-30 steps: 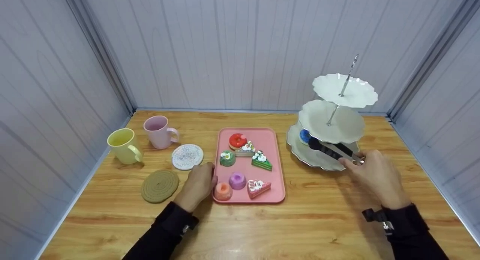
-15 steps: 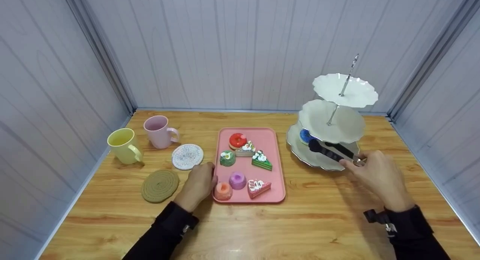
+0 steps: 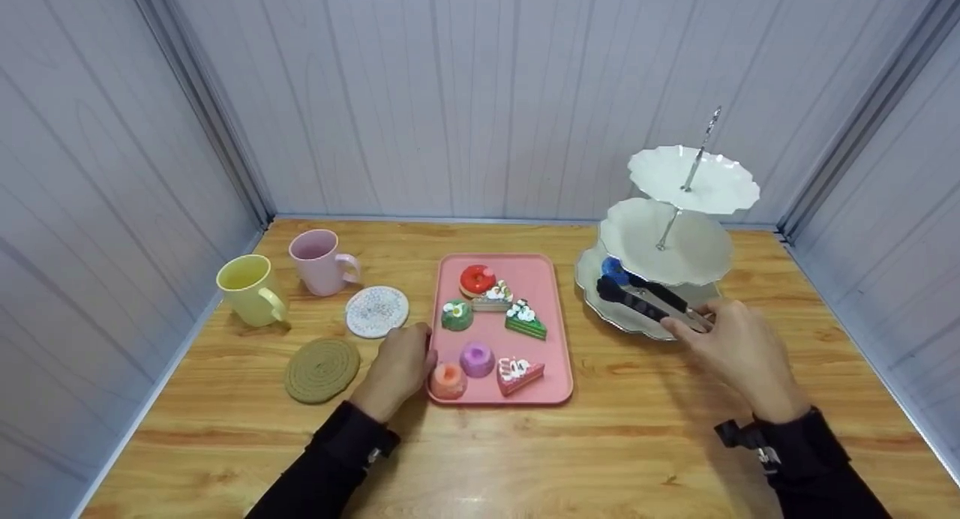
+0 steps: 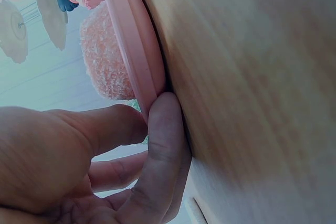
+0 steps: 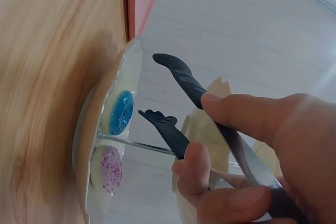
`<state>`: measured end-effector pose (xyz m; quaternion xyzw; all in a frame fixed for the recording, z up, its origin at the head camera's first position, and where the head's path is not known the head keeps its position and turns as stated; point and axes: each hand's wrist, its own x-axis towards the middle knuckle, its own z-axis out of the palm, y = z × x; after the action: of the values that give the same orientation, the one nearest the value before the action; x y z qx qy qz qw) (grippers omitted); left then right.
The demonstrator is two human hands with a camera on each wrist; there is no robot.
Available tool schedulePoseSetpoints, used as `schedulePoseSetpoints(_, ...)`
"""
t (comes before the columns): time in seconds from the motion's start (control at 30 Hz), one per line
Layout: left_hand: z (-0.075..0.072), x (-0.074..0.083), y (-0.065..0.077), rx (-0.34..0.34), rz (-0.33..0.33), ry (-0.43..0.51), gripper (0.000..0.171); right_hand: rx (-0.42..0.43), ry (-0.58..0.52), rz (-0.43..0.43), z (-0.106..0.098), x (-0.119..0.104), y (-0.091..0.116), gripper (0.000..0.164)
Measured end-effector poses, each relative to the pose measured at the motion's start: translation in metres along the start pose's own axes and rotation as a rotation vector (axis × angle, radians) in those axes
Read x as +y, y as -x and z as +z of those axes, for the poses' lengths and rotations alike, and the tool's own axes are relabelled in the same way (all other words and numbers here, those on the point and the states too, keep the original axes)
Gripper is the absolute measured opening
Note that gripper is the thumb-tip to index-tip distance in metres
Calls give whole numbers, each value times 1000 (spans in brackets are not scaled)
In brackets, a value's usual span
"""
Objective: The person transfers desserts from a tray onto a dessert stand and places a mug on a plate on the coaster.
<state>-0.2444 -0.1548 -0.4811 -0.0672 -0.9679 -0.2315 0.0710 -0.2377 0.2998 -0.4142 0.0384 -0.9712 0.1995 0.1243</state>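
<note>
My left hand [image 3: 397, 365] holds the left edge of the pink tray [image 3: 559, 331]; in the left wrist view thumb and fingers pinch the tray's rim [image 4: 137, 51]. On that tray lie a red doughnut [image 3: 477, 280], cake slices and small round cakes. My right hand [image 3: 739, 354] grips black-tipped metal tongs [image 3: 634, 300], their tips spread over the bottom plate of a three-tier stand [image 3: 637, 324]. In the right wrist view nothing sits between the tong tips [image 5: 181, 80]. A blue doughnut [image 5: 122, 113] and a purple-sprinkled doughnut [image 5: 109, 169] lie on that plate, close by the tips.
A yellow mug [image 3: 251, 290] and a pink mug [image 3: 322, 262] stand at the left. Nearby lie a white speckled coaster [image 3: 377, 311] and a brown woven coaster [image 3: 322, 370]. The stand's upper plates [image 3: 694, 178] overhang the bottom one. Panel walls enclose the table.
My right hand has moved a little left with the tongs, whose tips now reach further left, in front of the blue doughnut. The left hand keeps its hold on the tray.
</note>
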Motion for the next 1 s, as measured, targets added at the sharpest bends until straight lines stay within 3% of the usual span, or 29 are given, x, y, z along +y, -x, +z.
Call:
schedulePoseSetpoints(0.13,2,-4,-1,13,22,16,8,6,-8,-13,6,-5,0,65)
schedulePoseSetpoints(0.43,26,-28,-10,95,81,-12,8,37,-14,-58,22,-19,-4,54)
schedulePoseSetpoints(0.7,19,-21,-7,89,101,-6,9,63,-45,-142,34,-36,-13,36)
schedulePoseSetpoints(0.83,13,-15,-4,70,86,-10,9,47,-66,-131,39,-44,-16,40)
schedulePoseSetpoints(0.9,0,-2,1,36,50,19,9,39,-73,-124,42,-48,-18,43)
schedulePoseSetpoints(1.0,-1,-1,1,17,23,15,7,38,-81,-121,47,-53,-21,44)
